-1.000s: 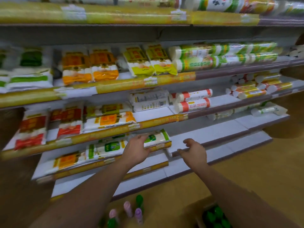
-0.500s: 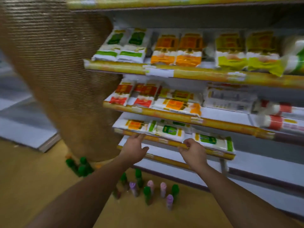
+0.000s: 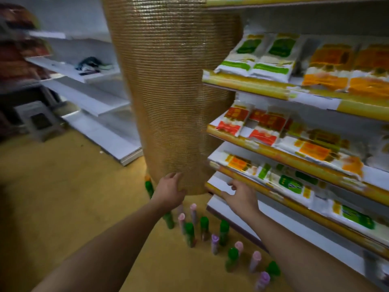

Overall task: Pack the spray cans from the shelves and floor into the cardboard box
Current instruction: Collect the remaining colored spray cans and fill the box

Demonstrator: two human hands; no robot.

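Fingers (image 3: 175,177) of the left hand (image 3: 170,191) loosely spread and a little bent, holding nothing, tips laid on or right at the lower part of the rope-wound pillar (image 3: 168,91); too blurred to tell true contact. Just left of that wrist, close to the foot of the pillar, one green-capped can (image 3: 149,186), upright on the yellow-brown floor (image 3: 63,197), partly hidden by the hand.

Below the hand and to the right of the left forearm, the main cluster of spray cans (image 3: 203,227): all upright on the floor, green caps mixed with pink and purple ones. Standing near one another in the gap between the two forearms and trailing off toward the lower right beside the right forearm. Well beneath both sets of fingertips, none touched, none gripped.

Further right, fingers (image 3: 230,183) of the right hand (image 3: 241,199) spread apart, thumb stuck out to the left, palm down, also holding nothing, tips reaching to the front edge of a low shelf (image 3: 217,182). Nearest cans straight down from this hand, close to the base of the shelving. On the shelves above and to the right, flat packets (image 3: 263,60) with green, orange and red labels lying in rows, blurred beyond reading.
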